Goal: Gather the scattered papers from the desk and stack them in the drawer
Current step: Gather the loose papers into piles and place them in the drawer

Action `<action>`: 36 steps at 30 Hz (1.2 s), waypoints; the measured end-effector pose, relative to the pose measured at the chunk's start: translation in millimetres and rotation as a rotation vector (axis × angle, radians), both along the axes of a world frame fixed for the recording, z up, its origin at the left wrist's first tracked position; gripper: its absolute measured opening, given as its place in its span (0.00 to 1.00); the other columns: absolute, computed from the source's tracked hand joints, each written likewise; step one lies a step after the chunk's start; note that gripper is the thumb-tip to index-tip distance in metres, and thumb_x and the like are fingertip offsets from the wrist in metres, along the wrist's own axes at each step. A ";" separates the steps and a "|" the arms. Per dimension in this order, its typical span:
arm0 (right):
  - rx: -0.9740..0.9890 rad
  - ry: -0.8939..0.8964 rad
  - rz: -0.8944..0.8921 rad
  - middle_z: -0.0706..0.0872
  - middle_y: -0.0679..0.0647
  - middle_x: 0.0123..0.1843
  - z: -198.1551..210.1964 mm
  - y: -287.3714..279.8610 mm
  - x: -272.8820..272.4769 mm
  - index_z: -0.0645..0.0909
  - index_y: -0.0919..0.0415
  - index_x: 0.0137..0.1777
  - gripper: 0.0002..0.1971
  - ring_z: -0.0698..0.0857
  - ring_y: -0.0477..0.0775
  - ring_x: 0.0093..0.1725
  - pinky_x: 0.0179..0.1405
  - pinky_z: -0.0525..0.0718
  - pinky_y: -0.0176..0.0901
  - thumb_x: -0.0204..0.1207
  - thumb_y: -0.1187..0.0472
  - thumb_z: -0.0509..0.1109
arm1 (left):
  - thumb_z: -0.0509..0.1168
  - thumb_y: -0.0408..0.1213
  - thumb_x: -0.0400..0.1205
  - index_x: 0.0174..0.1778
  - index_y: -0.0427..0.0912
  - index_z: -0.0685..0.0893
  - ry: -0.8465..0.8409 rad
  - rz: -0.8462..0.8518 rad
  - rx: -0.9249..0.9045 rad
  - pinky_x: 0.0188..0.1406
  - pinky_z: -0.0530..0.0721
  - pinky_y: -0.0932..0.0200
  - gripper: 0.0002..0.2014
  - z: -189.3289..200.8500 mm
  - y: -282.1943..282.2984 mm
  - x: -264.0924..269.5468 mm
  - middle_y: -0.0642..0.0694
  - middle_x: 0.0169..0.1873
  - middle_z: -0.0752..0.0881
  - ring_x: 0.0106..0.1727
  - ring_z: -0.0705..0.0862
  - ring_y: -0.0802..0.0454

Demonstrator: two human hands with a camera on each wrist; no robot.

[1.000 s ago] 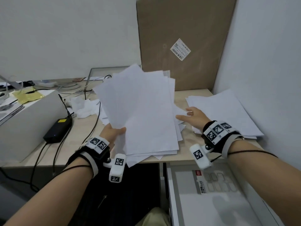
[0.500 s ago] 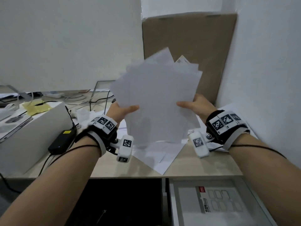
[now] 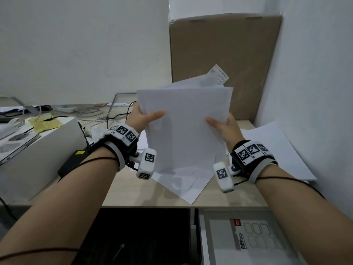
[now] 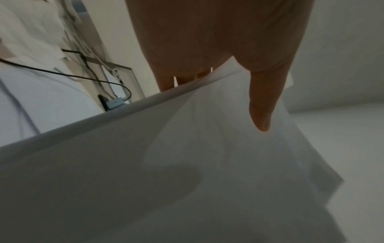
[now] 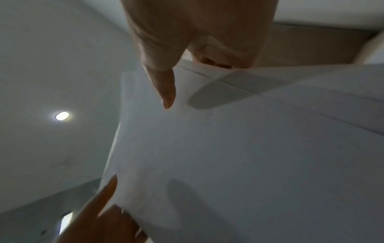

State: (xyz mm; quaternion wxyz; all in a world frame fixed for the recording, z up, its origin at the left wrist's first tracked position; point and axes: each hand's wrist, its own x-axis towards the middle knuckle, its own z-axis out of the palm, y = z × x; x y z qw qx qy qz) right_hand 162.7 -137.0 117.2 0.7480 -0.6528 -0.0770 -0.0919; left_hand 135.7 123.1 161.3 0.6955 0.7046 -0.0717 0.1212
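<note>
While the left hand [image 3: 142, 119] and right hand [image 3: 226, 127] pinch the upright papers [image 3: 186, 127] by their side edges above the table [image 3: 133, 192], the light, limp, slippery sheets probably need that two-sided grip.

White walls [image 3: 76, 44] meet at a corner, far right. Tall brown cardboard sheet [image 3: 225, 54] stands upright in that corner, leaning on the back wall, its foot at the desk's rear edge. Light wood desk [image 3: 133, 192] runs along the back wall. White box [image 3: 38, 150] at the desk's left edge; black power brick [image 3: 73, 161] just beside it. Cables [image 3: 91, 113] tangle along the rear edge. Grey cabinet [image 3: 248, 238] below the front edge, right. 1 round ceiling light [image 5: 62, 115] lit.
</note>
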 end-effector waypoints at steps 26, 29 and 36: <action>-0.058 0.161 0.119 0.89 0.62 0.57 -29.6 22.1 10.2 0.84 0.66 0.59 0.16 0.89 0.60 0.54 0.56 0.86 0.50 0.71 0.68 0.76 | 0.83 0.47 0.46 0.53 0.40 0.87 0.227 0.129 -0.017 0.63 0.83 0.40 0.37 -54.9 10.3 15.5 0.40 0.54 0.89 0.56 0.88 0.41; -0.011 0.107 0.022 0.89 0.61 0.55 -20.4 27.5 10.2 0.83 0.67 0.60 0.17 0.89 0.61 0.54 0.58 0.86 0.54 0.72 0.66 0.76 | 0.83 0.46 0.50 0.48 0.39 0.88 0.161 0.194 -0.047 0.60 0.85 0.42 0.31 -39.6 9.2 18.5 0.37 0.53 0.90 0.55 0.88 0.40; -0.216 0.201 0.173 0.87 0.55 0.61 -56.4 20.8 6.4 0.74 0.61 0.70 0.38 0.87 0.54 0.60 0.65 0.82 0.53 0.57 0.58 0.82 | 0.72 0.27 0.75 0.62 0.37 0.81 0.302 0.063 -0.054 0.38 0.89 0.58 0.19 -69.8 0.4 -1.4 0.41 0.55 0.87 0.49 0.87 0.46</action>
